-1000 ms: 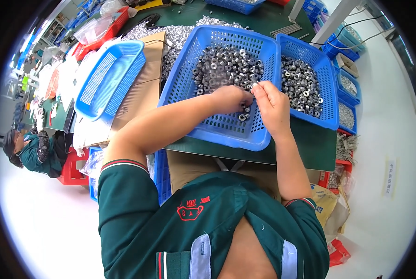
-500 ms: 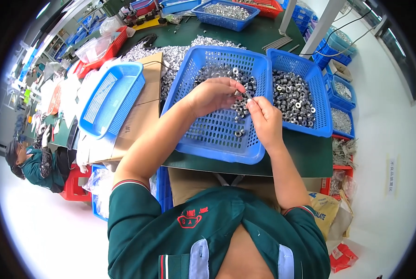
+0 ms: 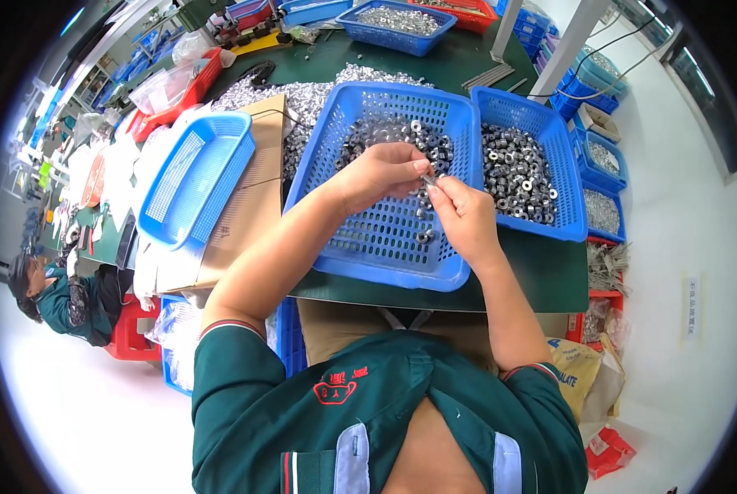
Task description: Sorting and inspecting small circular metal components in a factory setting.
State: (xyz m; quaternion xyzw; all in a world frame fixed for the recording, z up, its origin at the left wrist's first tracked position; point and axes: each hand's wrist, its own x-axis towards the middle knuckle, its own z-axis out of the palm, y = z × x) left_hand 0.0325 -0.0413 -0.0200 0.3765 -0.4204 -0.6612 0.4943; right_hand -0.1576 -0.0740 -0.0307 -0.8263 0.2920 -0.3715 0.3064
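Observation:
Over the middle blue basket [image 3: 385, 263], my left hand [image 3: 385, 173] and my right hand [image 3: 463, 212] meet fingertip to fingertip. A slim metal piece [image 3: 430, 180] shows between them, pinched by my right thumb and finger. My left thumb and forefinger are closed at its far end; a small metal part seems to be held there, mostly hidden by the fingers. Below the hands lie many small ring-shaped metal parts [image 3: 424, 235], heaped toward the basket's far side, dark grey and silver. My left hand covers part of that heap.
A second blue basket [image 3: 572, 216] of similar metal rings touches the middle one on the right. At left a blue basket [image 3: 156, 224] sits on cardboard [image 3: 249, 198]. Silver parts [image 3: 302, 99] are piled behind. A seated co-worker [image 3: 64, 296] is at far left.
My fingertips have drawn closer together around the slim metal piece, and my right hand has shifted slightly left. The view has moved a little; the baskets stay in place.

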